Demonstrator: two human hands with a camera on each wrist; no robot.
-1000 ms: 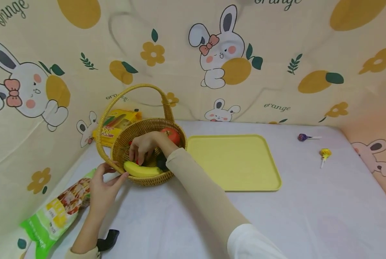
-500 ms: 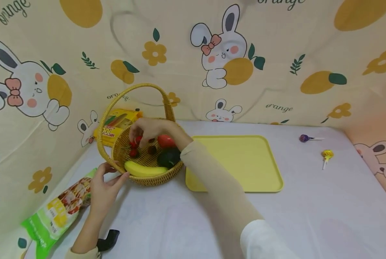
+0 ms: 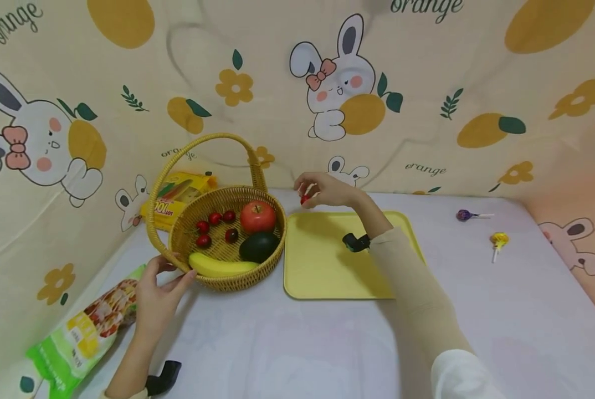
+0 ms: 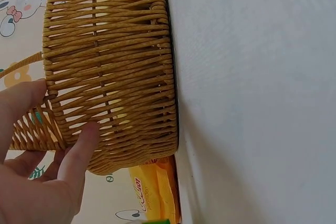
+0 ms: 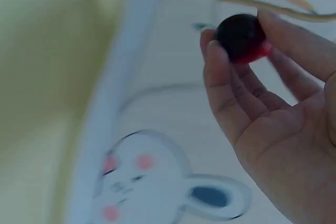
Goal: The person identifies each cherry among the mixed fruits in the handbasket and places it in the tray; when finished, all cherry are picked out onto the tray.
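A person's right hand [image 3: 329, 190], just above the centre of the head view, pinches a small dark-red cherry [image 3: 304, 200] between thumb and fingertips; the right wrist view shows the cherry [image 5: 242, 38] close up, at upper right, glossy and almost black on one side. The left hand [image 3: 159, 296], left of centre and lower in the head view, grips the rim of a woven basket [image 3: 227, 284] near the foot of its tall handle, one finger lying against the outer wall in the left wrist view. Inside the basket, left of centre, are five loose cherries [image 3: 204, 241], a round red fruit [image 3: 257, 217], a dark green avocado [image 3: 258, 247] and, along the near side, a banana [image 3: 222, 266]. A yellow tray [image 3: 317, 280] lies just right of the basket, partly beneath the right forearm. Behind the basket leans a yellow packet [image 3: 175, 202]; a green-ended bag [image 3: 85, 338] lies at lower left. Two lollipops, one purple [image 3: 463, 215] and one yellow [image 3: 499, 239], lie toward the right edge. A rabbit-and-orange printed cloth [image 3: 272, 33] fills the background.
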